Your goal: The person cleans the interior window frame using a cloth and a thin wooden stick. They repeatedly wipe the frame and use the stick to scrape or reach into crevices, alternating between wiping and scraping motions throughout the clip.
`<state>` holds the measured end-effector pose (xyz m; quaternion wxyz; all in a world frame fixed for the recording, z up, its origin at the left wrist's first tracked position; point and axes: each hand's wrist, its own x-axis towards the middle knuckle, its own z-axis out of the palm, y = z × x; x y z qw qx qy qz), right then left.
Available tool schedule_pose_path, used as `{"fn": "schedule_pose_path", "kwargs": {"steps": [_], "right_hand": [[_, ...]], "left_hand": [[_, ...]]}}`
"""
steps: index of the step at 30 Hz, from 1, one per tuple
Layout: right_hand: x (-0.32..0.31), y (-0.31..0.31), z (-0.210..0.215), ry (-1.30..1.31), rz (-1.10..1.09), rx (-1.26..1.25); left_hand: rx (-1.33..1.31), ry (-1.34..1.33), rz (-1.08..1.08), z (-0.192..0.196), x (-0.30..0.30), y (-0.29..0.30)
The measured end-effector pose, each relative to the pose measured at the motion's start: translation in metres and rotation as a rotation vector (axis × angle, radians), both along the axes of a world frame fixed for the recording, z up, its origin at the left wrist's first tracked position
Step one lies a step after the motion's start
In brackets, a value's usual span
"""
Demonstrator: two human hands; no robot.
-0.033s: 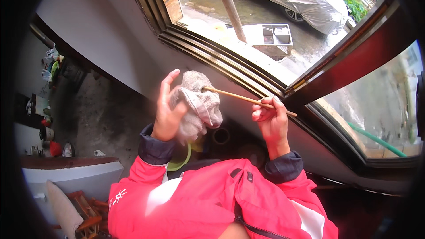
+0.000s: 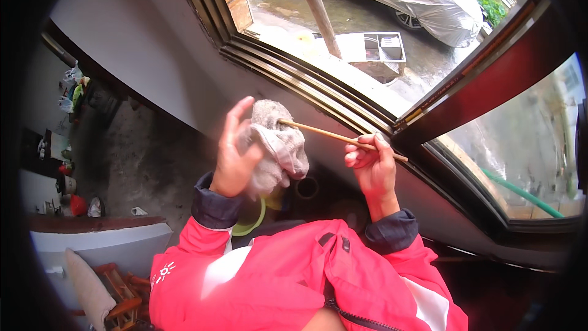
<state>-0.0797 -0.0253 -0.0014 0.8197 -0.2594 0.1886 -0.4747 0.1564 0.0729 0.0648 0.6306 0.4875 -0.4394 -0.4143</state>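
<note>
I see my right hand (image 2: pixel 372 171) pinching a thin wooden stick (image 2: pixel 340 138), its long axis running up-left from those fingers. Its tip touches the grey rag (image 2: pixel 278 147) bunched in my left hand (image 2: pixel 236 159), whose fingers are half curled around it.

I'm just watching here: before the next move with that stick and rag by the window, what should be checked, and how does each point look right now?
1. Left hand has hold of the grey rag: ok, palm and thumb are pressed against the bunched cloth.
2. Right hand grips the thin wooden stick: ok, fingers are closed round it near its far end.
3. Stick tip meets the rag: ok, the tip touches the top of the cloth.
4. Rag wound firmly round the stick: cannot tell, the folds hide the tip.
5. Window track unobstructed: ok, nothing lies in the visible grooves.
6. Red jacket cuffs away from the rag: ok, both sit below the wrists.
</note>
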Motion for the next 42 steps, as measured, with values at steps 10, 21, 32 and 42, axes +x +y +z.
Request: {"fn": "schedule_pose_path", "kwargs": {"steps": [10,21,32,42], "right_hand": [[-0.021,0.014,-0.022,-0.039,0.023,-0.037],[-0.017,0.029,-0.014,-0.245,0.047,0.195],[0.001,0.043,-0.005,-0.493,0.201,0.396],[0.011,0.041,0.028,-0.614,0.316,0.256]], "left_hand": [[0.054,-0.465,0.061,0.017,-0.009,0.011],[-0.180,-1.135,0.061,0.077,-0.030,0.025],[-0.204,-1.547,0.143,0.114,-0.045,0.049],[-0.244,-0.091,-0.014,0.049,-0.027,0.037]]}}
